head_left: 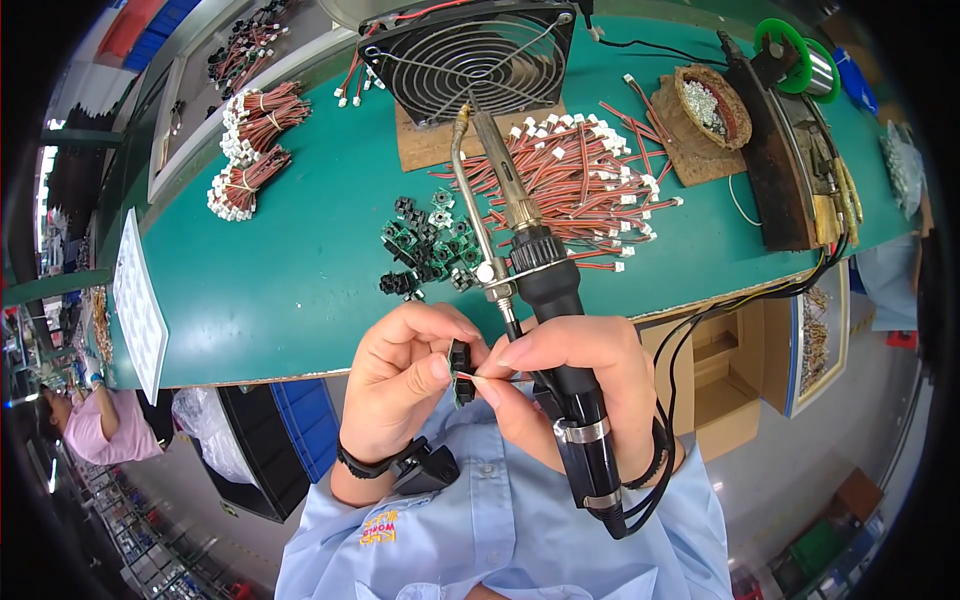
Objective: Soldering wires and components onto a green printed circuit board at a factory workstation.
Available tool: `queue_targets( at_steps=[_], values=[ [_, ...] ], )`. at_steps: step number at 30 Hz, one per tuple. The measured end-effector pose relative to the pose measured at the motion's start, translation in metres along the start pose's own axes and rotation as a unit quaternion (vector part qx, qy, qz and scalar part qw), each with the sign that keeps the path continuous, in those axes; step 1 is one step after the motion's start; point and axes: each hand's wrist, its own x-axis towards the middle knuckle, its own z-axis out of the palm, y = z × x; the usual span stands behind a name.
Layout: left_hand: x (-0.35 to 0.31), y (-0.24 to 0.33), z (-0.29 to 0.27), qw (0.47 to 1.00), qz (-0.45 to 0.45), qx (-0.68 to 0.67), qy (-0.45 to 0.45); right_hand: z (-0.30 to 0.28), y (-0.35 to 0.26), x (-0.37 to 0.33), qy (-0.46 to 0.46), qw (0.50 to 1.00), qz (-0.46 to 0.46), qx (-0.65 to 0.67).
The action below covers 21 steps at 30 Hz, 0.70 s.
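My left hand (395, 375) pinches a small circuit board (461, 373) with black parts on it, just in front of the table edge. In my right hand (580, 385) lies a soldering iron (545, 270) with a thin metal feed tube (470, 200) clamped along it; its tip points away from me toward the fan. The right thumb and forefinger also touch the board, at a thin wire beside it. Beyond my hands sit a pile of small green and black boards (430, 240) and a heap of red-brown wires with white connectors (590, 180).
A black fan with a wire guard (475, 65) stands at the back. Bundled wires (265, 115) lie at the far left, near a white tray (140, 305). To the right are a bowl of pale bits (712, 108) and a green solder spool (785, 50). Black cables hang by my right wrist.
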Motion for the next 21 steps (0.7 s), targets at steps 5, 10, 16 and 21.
queue_targets(
  at_steps=[5,10,16,21],
  values=[
    [0.0002,0.0003,0.0004,1.0,0.0,0.005,0.001,-0.0009,-0.0009,0.0011,0.009,1.0,-0.001,-0.007],
    [0.001,-0.0001,0.0003,1.0,0.005,0.004,0.0,-0.0014,0.0002,0.0007,-0.001,1.0,0.005,0.002],
    [0.0011,0.0007,0.0027,1.0,0.0,0.006,0.01,-0.0038,-0.0002,0.0029,-0.005,1.0,0.003,-0.005],
    [0.0015,0.0012,0.0034,1.0,-0.001,0.014,0.019,-0.0049,0.001,0.0031,-0.001,1.0,-0.001,-0.002]
  ],
)
